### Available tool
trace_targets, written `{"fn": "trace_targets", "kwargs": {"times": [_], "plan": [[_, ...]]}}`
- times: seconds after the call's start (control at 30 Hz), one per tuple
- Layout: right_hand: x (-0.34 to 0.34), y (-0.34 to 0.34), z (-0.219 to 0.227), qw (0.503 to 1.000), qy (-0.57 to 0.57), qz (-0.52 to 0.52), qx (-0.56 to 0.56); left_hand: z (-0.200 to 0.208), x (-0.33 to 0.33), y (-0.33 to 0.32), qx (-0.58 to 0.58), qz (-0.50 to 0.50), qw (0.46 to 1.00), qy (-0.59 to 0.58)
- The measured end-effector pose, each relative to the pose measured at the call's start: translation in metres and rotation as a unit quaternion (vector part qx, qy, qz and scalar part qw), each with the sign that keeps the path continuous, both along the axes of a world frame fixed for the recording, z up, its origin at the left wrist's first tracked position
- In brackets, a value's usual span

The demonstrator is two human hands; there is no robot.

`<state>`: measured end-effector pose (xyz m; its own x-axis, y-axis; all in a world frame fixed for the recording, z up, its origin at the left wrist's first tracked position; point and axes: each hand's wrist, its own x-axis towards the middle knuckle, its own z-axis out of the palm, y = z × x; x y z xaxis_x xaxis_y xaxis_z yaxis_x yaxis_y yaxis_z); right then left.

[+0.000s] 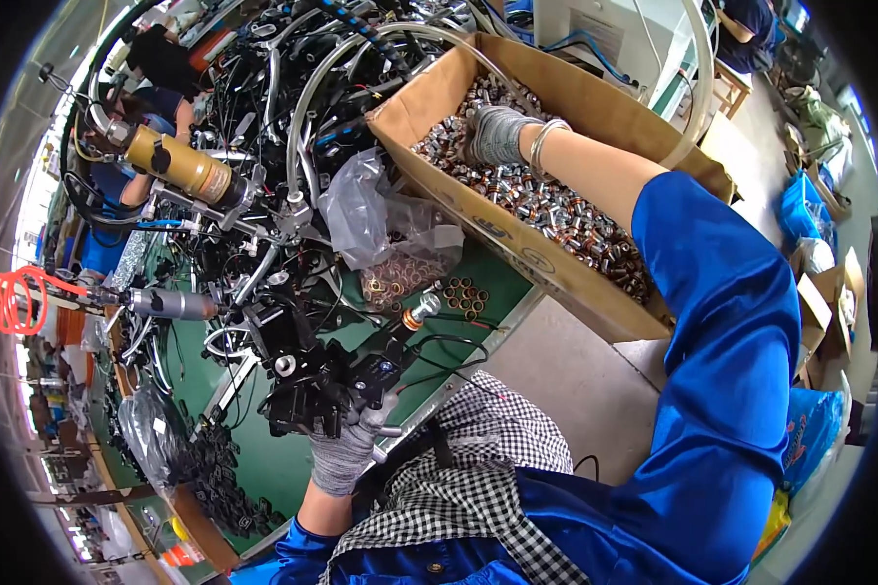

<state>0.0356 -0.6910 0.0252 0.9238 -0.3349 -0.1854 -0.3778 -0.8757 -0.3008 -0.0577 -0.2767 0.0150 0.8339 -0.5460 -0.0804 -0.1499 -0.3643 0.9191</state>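
Your left hand [346, 453], in a grey ribbed-knit glove, is curled around the underside of a black assembly [307, 390], blocky and angular, just inside the near edge of the green, smooth surface [502, 273]. A dark cylindrical stem slants up from it, tipped with a shiny metal fitting [424, 307] and a copper-toned ring.

Your right hand [498, 135], gloved the same way, is sunk into short, silvery, orange-banded metal fittings [556, 210] heaped in the brown cardboard box [595, 304], which crosses the near edge farther right; whether its fingers are spread or pinching, you cannot tell here.

Between box and assembly, copper-coloured rings [466, 297] lie loose beside a crinkled clear plastic bag [356, 210]. Matte black parts [215, 468] pile toward the surface's left edge.
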Motion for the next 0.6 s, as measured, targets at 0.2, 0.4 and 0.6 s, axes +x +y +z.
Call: {"fn": "trace_targets", "kwargs": {"times": [0.2,0.4,0.6], "plan": [[0.005,0.005,-0.01,0.999,-0.041,0.01,-0.007,-0.017,0.001,0.003,-0.023,0.04,0.998,-0.052],[-0.005,0.002,-0.005,0.991,-0.124,-0.038,-0.043,0.017,0.007,-0.008,0.154,-0.018,0.956,-0.249],[-0.049,0.122,0.13,0.884,-0.292,0.21,0.298,-0.011,0.015,0.018,0.105,-0.049,0.963,-0.242]]}}
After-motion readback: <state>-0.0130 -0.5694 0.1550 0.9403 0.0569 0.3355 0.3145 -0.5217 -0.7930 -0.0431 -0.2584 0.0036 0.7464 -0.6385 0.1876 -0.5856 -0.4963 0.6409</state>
